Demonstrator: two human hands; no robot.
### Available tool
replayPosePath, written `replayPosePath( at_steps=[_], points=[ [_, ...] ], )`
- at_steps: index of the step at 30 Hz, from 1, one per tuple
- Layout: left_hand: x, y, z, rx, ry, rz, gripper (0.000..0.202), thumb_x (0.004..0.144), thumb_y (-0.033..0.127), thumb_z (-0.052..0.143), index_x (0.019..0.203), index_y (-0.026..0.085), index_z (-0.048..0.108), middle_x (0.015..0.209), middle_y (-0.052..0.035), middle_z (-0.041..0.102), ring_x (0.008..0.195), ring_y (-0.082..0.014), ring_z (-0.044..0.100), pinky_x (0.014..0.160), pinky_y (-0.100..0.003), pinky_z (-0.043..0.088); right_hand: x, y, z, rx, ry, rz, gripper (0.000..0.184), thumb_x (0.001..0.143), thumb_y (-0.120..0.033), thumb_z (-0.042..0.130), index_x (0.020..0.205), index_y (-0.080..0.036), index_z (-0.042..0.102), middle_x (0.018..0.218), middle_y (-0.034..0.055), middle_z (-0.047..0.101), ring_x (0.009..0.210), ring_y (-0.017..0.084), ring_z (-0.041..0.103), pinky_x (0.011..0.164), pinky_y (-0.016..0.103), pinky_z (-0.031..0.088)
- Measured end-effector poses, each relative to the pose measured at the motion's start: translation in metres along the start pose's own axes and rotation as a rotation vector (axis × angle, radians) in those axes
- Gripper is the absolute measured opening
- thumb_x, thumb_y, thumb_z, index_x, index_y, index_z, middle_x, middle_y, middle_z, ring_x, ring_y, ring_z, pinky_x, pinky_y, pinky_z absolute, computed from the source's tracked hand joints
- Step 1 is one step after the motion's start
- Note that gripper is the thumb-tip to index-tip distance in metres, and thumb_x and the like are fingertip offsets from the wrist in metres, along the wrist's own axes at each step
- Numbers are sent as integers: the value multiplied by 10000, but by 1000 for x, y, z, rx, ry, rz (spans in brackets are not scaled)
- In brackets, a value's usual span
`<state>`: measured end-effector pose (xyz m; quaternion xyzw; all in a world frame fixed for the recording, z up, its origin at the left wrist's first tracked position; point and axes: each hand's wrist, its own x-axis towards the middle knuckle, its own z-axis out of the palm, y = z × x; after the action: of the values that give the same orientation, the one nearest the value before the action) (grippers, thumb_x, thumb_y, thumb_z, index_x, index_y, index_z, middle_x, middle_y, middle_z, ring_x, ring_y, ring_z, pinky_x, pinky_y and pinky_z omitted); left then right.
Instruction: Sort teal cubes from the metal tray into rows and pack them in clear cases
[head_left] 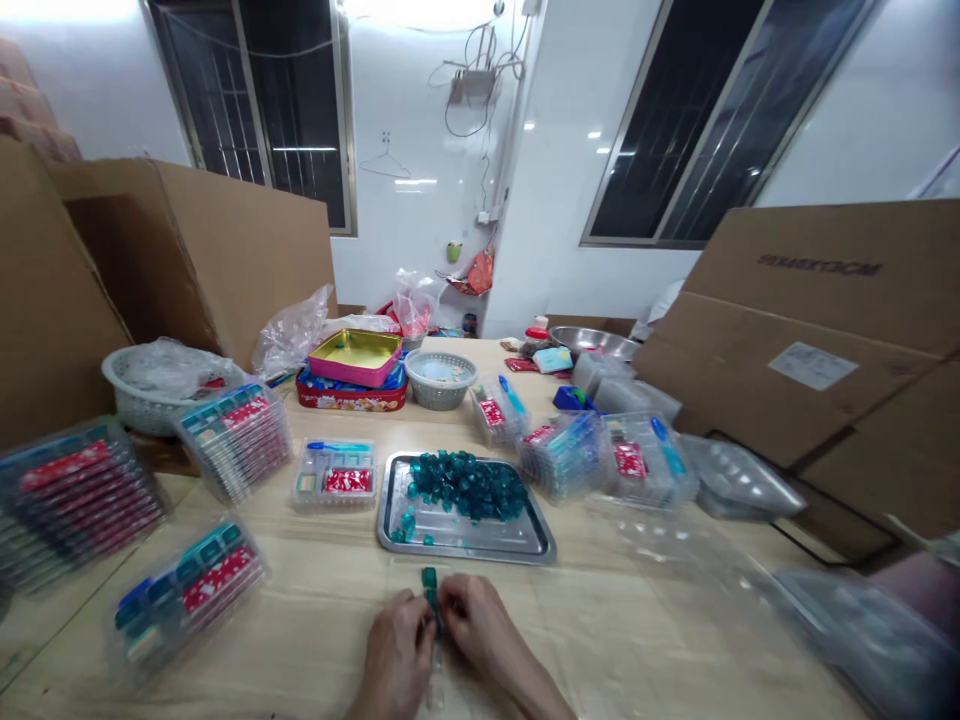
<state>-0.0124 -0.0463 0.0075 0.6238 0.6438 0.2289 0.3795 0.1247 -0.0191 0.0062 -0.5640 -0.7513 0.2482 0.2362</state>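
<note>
Low in the head view, my left hand point(397, 650) and my right hand point(480, 630) meet at the table's near edge, fingers pinched together around a clear plastic blister tray point(433, 690) with small teal pieces point(429, 580) set in it. Just beyond the hands lies a metal tray point(517, 545) holding a heap of teal gem-like pieces point(469, 485).
Stacks of filled clear packs with red cards stand at left point(82, 500) point(236, 435) point(187, 590), one single pack point(335, 475) mid-table, more packs at right point(592, 455). Empty clear trays point(731, 480) lie right. Cardboard boxes flank both sides. A tin point(352, 360) and baskets point(441, 380) sit behind.
</note>
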Motion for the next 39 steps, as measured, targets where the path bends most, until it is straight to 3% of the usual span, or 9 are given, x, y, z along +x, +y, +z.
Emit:
replayPosePath(
  at_steps=[7, 13, 16, 19, 22, 26, 30, 33, 39],
  points=[
    [3, -1, -2, 40, -29, -29, 271, 755, 250, 364, 759, 184, 628, 852, -15, 574, 747, -21, 434, 699, -157, 203, 84, 14, -27, -103, 181, 3, 210, 707, -90, 474, 791, -148, 657, 787, 58, 653, 746, 168, 589, 690, 231, 384],
    [5, -3, -4, 10, -39, -21, 278, 738, 245, 370, 764, 181, 639, 850, -18, 572, 721, -10, 413, 690, -158, 196, 137, -5, -2, -153, 154, 4, 196, 728, -116, 509, 839, -144, 668, 890, 119, 666, 886, 228, 599, 780, 280, 389],
    [7, -6, -4, -6, -44, -28, 274, 725, 242, 381, 751, 174, 646, 841, -17, 574, 685, 1, 391, 678, -154, 197, 150, -11, 11, -140, 172, 83, 162, 730, -122, 516, 791, -113, 666, 872, 176, 659, 899, 278, 598, 777, 335, 393],
    [9, -9, -4, -54, -22, -25, 242, 700, 239, 429, 749, 159, 652, 805, -16, 575, 660, 10, 386, 670, -142, 222, 154, -12, 12, -53, 189, 146, 166, 691, -83, 518, 750, -119, 668, 843, 167, 665, 895, 271, 603, 772, 336, 400],
    [11, -10, -9, -225, 40, -38, 237, 690, 289, 472, 761, 132, 635, 727, -12, 568, 632, 7, 411, 637, -121, 273, 144, -12, 5, 117, 165, 163, 147, 671, -104, 529, 729, -124, 662, 769, 118, 668, 807, 224, 619, 717, 292, 429],
    [11, 2, -28, -705, 107, -147, 383, 668, 468, 514, 824, 124, 575, 775, -23, 596, 623, -17, 488, 549, -114, 349, 99, -12, -5, 399, 32, 175, 190, 672, -240, 572, 795, -111, 637, 625, 43, 629, 557, 146, 577, 541, 242, 443],
    [5, 15, -37, -1062, -42, -140, 524, 601, 490, 619, 962, 118, 538, 852, -61, 624, 685, -69, 583, 607, -174, 465, 38, -13, -7, 788, -73, 196, 260, 593, -331, 665, 744, -124, 623, 577, 7, 598, 479, 99, 511, 491, 219, 416],
    [-2, 14, -30, -1067, -86, -157, 470, 545, 405, 691, 853, 81, 548, 674, -23, 599, 544, -42, 536, 545, -152, 425, 4, -11, -4, 1029, -105, 234, 234, 531, -291, 712, 663, -122, 617, 506, -6, 563, 438, 85, 468, 459, 207, 375],
    [-15, -3, -17, -630, -90, -166, 184, 563, 233, 600, 678, 110, 528, 527, 46, 488, 470, 6, 419, 471, -101, 301, -32, -1, 21, 911, -141, 245, 82, 566, -202, 591, 607, -132, 576, 450, -30, 498, 399, 81, 404, 428, 199, 303]
  ],
)
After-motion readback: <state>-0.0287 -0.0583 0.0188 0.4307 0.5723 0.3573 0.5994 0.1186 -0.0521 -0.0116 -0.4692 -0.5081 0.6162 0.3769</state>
